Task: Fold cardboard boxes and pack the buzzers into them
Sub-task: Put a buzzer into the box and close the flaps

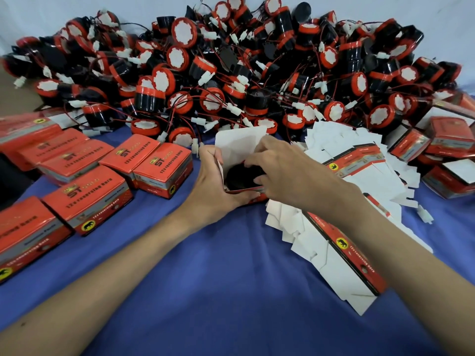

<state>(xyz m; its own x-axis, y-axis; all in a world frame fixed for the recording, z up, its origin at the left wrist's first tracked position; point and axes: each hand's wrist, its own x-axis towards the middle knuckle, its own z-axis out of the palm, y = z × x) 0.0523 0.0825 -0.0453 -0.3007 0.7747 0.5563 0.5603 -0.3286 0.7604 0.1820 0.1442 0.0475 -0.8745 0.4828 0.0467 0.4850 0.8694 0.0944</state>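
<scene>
A person works at a table covered in blue cloth (231,291). Near the middle of the table stands the small red-and-white cardboard box (240,143), its white inner flap raised toward the far edge so that the mouth stays open. The left hand (217,183) grips this box, fingers wrapped round its left wall and thumb along the near rim, apparently to keep the thin carton square and stop it sliding on the cloth. The right hand (285,168) reaches into the opening from the right. Its fingers and thumb curl over the round black plastic buzzer (240,178) and grasp it as it sits low inside the box, most likely to seat it and its wire below the flaps.

The big heap of black buzzers with red caps, red wires and white plugs (231,73) lies along the far edge, within reach of either hand. Closed red printed boxes (162,168) stand in rows toward the left edge, clear of the working spot. A fanned stack of flat unfolded red-and-white cartons (334,255) lies to the right, just beside the right forearm, handy for the next fold. More red boxes (449,140) sit by the far right corner, some of them open.

The step in hand seems to be packing; closing the flaps is not yet done.
</scene>
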